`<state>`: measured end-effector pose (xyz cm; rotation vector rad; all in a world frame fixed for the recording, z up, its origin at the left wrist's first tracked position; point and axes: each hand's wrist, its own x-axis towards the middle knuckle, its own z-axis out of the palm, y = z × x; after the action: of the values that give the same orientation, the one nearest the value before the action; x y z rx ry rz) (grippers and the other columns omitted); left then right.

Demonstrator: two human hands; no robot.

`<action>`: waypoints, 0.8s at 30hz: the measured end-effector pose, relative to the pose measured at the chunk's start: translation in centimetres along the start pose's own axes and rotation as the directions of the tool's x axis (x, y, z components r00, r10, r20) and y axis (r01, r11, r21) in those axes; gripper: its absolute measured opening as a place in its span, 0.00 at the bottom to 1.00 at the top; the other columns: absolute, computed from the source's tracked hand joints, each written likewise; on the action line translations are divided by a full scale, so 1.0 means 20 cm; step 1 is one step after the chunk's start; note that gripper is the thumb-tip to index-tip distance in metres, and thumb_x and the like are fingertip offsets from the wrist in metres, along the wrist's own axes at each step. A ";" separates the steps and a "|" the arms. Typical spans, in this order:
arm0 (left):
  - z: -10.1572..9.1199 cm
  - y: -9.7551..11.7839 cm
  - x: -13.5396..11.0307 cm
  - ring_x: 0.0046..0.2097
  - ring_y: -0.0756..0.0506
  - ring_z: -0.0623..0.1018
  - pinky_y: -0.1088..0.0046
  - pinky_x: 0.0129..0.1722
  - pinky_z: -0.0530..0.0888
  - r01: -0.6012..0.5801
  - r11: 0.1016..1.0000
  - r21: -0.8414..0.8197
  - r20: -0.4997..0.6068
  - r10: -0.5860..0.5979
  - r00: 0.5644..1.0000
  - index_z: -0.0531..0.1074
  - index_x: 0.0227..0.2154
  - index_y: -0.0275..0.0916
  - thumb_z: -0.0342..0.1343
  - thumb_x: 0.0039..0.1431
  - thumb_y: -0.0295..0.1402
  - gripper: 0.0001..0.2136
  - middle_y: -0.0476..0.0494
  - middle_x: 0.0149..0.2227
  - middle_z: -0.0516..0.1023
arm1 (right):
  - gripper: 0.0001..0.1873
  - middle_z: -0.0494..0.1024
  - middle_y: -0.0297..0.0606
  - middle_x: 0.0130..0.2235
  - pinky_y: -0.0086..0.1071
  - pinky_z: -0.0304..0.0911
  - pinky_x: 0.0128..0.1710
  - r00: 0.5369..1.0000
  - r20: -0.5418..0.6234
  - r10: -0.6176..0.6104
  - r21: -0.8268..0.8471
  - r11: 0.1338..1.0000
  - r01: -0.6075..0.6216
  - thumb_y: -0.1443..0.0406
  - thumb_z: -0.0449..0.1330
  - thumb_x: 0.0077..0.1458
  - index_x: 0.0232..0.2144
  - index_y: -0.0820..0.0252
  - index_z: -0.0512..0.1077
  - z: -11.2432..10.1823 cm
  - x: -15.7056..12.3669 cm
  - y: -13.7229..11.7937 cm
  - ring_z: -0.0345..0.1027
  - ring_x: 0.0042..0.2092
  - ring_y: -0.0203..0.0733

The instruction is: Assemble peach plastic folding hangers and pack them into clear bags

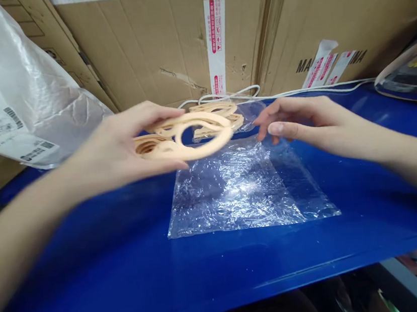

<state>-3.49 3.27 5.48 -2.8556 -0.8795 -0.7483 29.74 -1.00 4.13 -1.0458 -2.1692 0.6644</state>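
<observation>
My left hand [116, 149] is closed around a stack of flat beige cut-out pieces [208, 150], rounded in outline with an oval opening. The stack is held over the far left part of a clear plastic bag [232, 193], which lies flat and crinkled. My right hand [299, 122] has its thumb and fingers apart, loosely bent, with nothing in them. It hangs by the bag's far right edge; whether a fingertip touches the plastic I cannot tell. Behind the held stack, more beige pieces [237, 122] lie in clear plastic, partly hidden.
Large cardboard boxes [141, 42] line the back of the blue table [208, 277]. A white cable [337, 88] runs along their foot. A grey-white plastic parcel [5, 79] leans in at left. At right is a clear bag with a beige rim [407, 73].
</observation>
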 end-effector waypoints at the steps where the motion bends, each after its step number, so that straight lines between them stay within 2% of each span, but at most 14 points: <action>1: 0.05 0.08 0.00 0.49 0.43 0.77 0.64 0.47 0.76 -0.048 0.999 -0.012 -0.033 0.047 0.998 0.67 0.58 0.33 0.65 0.57 0.44 0.30 0.38 0.51 0.76 | 0.15 0.78 0.36 0.39 0.29 0.65 0.34 1.000 0.000 0.019 0.119 0.993 -0.019 0.55 0.59 0.62 0.45 0.60 0.71 0.03 0.00 -0.01 0.69 0.35 0.34; 4: 0.17 0.26 -0.01 0.52 0.43 0.75 0.66 0.51 0.74 -0.141 0.985 -0.097 -0.092 0.132 0.987 0.66 0.59 0.32 0.65 0.55 0.44 0.32 0.36 0.52 0.74 | 0.12 0.75 0.31 0.34 0.27 0.63 0.30 0.994 0.065 0.083 0.361 0.927 -0.101 0.58 0.62 0.60 0.41 0.58 0.68 0.09 -0.02 -0.03 0.66 0.31 0.31; 7: 0.25 0.32 -0.04 0.55 0.41 0.74 0.64 0.54 0.72 -0.156 0.987 -0.041 -0.136 0.149 0.979 0.65 0.58 0.33 0.65 0.56 0.42 0.30 0.35 0.54 0.73 | 0.12 0.73 0.30 0.33 0.26 0.64 0.30 0.979 0.161 0.126 0.456 0.870 -0.187 0.63 0.66 0.56 0.37 0.57 0.65 0.11 -0.03 -0.04 0.65 0.32 0.31; 11: 0.28 0.33 -0.06 0.56 0.40 0.73 0.62 0.55 0.70 -0.140 0.990 0.008 -0.142 0.140 0.980 0.63 0.59 0.31 0.65 0.57 0.42 0.32 0.33 0.55 0.72 | 0.13 0.71 0.30 0.31 0.25 0.61 0.26 0.965 0.205 0.164 0.486 0.839 -0.246 0.64 0.67 0.54 0.35 0.58 0.64 0.10 -0.03 -0.04 0.62 0.29 0.30; 18: 0.33 0.32 -0.05 0.57 0.36 0.71 0.59 0.56 0.69 -0.114 0.993 0.005 -0.079 0.114 0.990 0.59 0.61 0.27 0.61 0.54 0.56 0.43 0.28 0.56 0.70 | 0.13 0.71 0.31 0.31 0.25 0.60 0.26 0.950 0.233 0.206 0.494 0.817 -0.298 0.63 0.67 0.54 0.34 0.58 0.65 0.11 -0.02 -0.04 0.61 0.29 0.29; 24: 0.33 0.31 -0.04 0.53 0.37 0.73 0.60 0.54 0.69 -0.108 0.993 0.053 -0.083 0.113 0.990 0.61 0.60 0.28 0.62 0.56 0.53 0.39 0.31 0.53 0.72 | 0.13 0.72 0.32 0.32 0.26 0.60 0.26 0.949 0.233 0.211 0.474 0.828 -0.300 0.61 0.66 0.56 0.34 0.57 0.64 0.10 -0.03 -0.03 0.62 0.30 0.30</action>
<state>2.05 -1.08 -0.19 -2.7799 -0.7118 -0.8188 28.22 -2.15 2.95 -1.0206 -1.8374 1.4110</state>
